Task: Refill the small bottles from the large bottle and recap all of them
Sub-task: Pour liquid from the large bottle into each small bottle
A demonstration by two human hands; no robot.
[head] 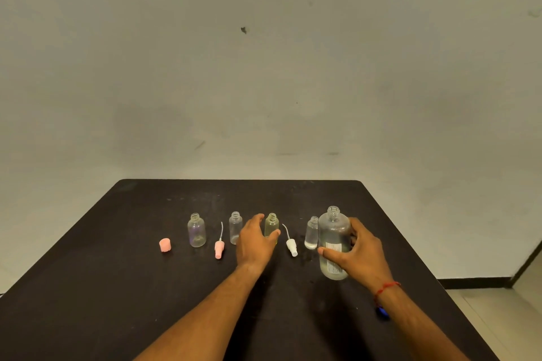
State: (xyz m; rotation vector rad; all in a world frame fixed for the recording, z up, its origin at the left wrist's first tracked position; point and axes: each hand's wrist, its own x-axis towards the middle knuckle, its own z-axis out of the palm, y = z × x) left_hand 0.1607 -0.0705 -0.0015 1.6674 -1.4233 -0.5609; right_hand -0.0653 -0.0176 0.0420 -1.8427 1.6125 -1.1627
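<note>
Both hands on uncapped bottles, mid-table (117, 302).
Left hand (254, 243) curls round the yellowish small bottle (272, 224), hiding its base. Right hand (359, 253) grips the large bottle (333, 239) further right, thumb partly covering its label; liquid level unclear.

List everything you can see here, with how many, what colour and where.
wall: 1, pale, behind table
table: 1, black, lower frame
large bottle: 1, clear, uncapped, right end of row
small bottles: 3, clear, uncapped, upright in row
yellow bottle: 1, yellowish, uncapped, mid-row
cap: 1, pink, left end
pink sprayer: 1, pink, lying between the two leftmost bottles
white sprayer: 1, white, lying right of yellow bottle
blue thing: 1, blue, by right forearm, unclear what
thread: 1, red, right wrist
left grip: 1, bare hand, holds yellow bottle
right grip: 1, bare hand, holds large bottle
</note>
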